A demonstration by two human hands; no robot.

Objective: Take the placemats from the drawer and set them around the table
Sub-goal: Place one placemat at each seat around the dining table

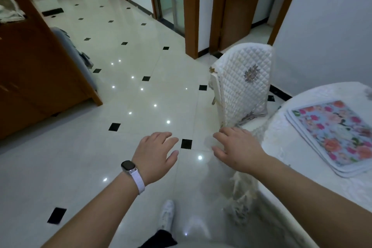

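You stand on a glossy cream tiled floor [124,94] with black diamond insets. A quilted white chair [244,84] sits right; wooden door frames [192,12] line white walls.

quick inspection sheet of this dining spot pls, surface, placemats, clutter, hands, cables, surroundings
surface: table under a white lace cloth.
job's things: floral placemats stacked at one spot, not spread around.
clutter: nothing seen on the visible part of the table.
grippers: left hand with a wristwatch, and right hand, both open, empty, over the floor.
cables: nothing seen.
surroundings: quilted chair by the table, glossy tiled floor, wooden cabinet to the left.
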